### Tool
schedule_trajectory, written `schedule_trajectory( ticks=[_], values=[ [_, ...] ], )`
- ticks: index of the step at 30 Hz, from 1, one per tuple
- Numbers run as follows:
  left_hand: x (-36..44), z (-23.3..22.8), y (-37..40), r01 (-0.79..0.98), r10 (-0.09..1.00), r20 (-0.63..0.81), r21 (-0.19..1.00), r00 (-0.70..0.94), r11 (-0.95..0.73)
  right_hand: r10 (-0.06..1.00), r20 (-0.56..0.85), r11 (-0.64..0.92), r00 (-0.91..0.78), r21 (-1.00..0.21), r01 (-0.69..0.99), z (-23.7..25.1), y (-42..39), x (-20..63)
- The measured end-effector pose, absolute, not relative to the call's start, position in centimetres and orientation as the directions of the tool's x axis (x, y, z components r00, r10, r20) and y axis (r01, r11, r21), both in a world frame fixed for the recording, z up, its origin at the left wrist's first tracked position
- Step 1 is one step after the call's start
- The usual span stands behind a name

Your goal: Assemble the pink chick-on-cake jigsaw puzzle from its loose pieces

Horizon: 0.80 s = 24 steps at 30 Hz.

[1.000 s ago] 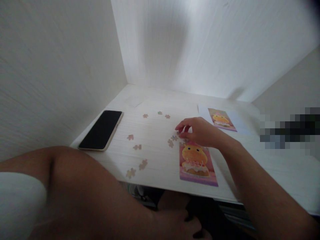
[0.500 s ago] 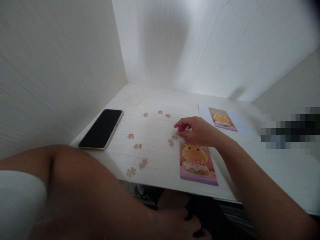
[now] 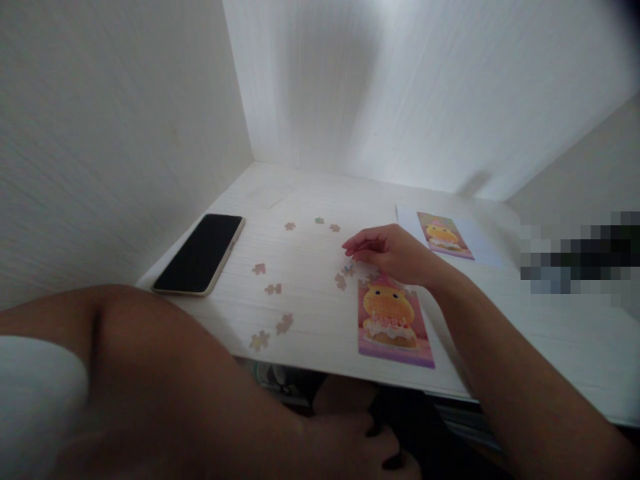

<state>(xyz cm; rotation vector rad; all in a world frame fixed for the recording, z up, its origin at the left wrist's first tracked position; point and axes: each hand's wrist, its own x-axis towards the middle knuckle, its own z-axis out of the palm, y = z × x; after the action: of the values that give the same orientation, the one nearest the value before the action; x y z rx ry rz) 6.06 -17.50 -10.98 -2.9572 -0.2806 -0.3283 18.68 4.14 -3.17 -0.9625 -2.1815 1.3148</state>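
My right hand (image 3: pixel 389 253) hovers just above the top edge of a partly built jigsaw (image 3: pixel 393 323) showing a yellow duck on a cake with a pink border. Its fingers are drawn together and point left, over two loose pieces (image 3: pixel 345 275) beside the jigsaw's top left corner. Whether a piece sits between the fingertips is not clear. My left hand (image 3: pixel 363 445) rests low in my lap below the table's front edge (image 3: pixel 320 368), fingers loosely spread on dark cloth and holding nothing. My left upper arm fills the lower left.
A black phone (image 3: pixel 200 253) lies face up at the table's left edge. Several loose pieces (image 3: pixel 273 289) are scattered between phone and jigsaw, more at the back (image 3: pixel 313 224). A printed sheet with the same duck picture (image 3: pixel 444 235) lies at the back right. White walls enclose the desk.
My right hand has shifted slightly left and up from the pieces, its fingers straightening from a curled pinch. The view has tipped a little; my left hand stays in my lap.
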Motion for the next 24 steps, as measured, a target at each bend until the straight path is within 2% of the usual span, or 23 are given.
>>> schedule_trajectory(
  ticks=[6, 18, 24],
  values=[
    [6.1, -11.3, -17.9, 0.198, 0.172, 0.197, -0.12, 0.965, -0.973, 0.761, 0.031, 0.352, -0.648, -0.859, 0.372, -3.8, 4.2, 18.3],
    [6.0, -11.1, -17.8, 0.205, 0.173, 0.227, -0.129, 0.959, -0.97, 0.801, 0.046, 0.343, -0.596, -0.852, 0.396, -3.8, 4.2, 18.4],
    [6.2, -12.2, -18.1, 0.231, 0.187, 0.263, -0.147, 0.947, -0.962, 0.803, 0.051, 0.381, -0.594, -0.811, 0.445, -3.8, 4.4, 18.9]
  ],
)
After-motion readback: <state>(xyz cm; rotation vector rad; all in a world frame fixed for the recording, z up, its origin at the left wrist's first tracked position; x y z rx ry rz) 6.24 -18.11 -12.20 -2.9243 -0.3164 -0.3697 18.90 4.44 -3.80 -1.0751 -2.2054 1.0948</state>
